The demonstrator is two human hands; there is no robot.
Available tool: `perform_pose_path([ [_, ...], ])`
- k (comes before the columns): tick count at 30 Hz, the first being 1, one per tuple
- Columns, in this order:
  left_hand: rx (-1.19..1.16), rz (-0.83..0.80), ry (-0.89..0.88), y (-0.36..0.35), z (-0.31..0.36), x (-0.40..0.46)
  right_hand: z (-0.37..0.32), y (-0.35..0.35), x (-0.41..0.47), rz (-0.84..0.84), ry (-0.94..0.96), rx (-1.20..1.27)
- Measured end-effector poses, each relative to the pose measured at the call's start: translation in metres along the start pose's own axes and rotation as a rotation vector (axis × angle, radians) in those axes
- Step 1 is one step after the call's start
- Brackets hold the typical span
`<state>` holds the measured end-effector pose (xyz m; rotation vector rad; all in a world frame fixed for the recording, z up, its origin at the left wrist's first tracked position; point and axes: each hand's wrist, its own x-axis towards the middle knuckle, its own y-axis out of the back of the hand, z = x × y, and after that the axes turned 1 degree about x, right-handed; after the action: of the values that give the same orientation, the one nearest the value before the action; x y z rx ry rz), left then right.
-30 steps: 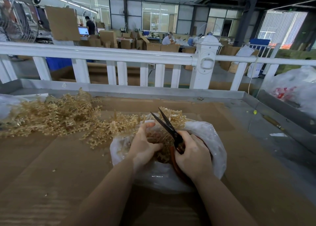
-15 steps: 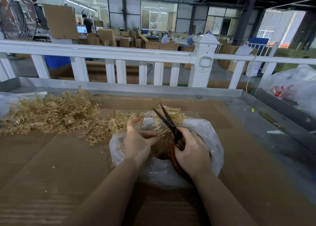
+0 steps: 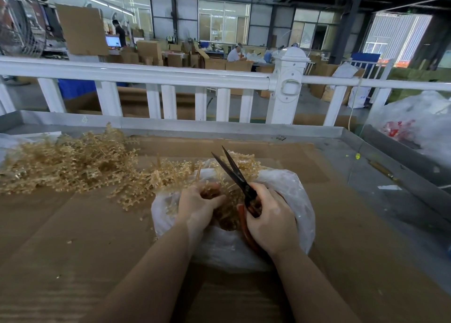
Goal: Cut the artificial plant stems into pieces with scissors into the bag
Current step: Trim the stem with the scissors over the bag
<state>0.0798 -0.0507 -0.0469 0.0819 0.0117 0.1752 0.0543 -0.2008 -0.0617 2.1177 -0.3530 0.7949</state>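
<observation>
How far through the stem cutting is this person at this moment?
Done: cut pieces already fill the bag. In hand: the left hand holds stems over the bag's mouth while the right hand grips the scissors, blades apart. Left: a large pile of uncut stems lies on the cardboard.

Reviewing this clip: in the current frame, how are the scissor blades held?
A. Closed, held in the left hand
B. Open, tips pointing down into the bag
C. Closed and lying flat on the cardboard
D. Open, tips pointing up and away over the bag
D. The right hand grips the scissors, whose two dark blades are spread apart and point up and away over the plastic bag.
</observation>
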Motion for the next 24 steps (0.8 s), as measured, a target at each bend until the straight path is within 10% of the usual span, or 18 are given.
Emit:
perform_pose_path([
  [24,-0.448,0.096,0.006,-0.002,-0.008,0.005,0.000,-0.002,0.001,-0.082,-0.014,-0.054],
])
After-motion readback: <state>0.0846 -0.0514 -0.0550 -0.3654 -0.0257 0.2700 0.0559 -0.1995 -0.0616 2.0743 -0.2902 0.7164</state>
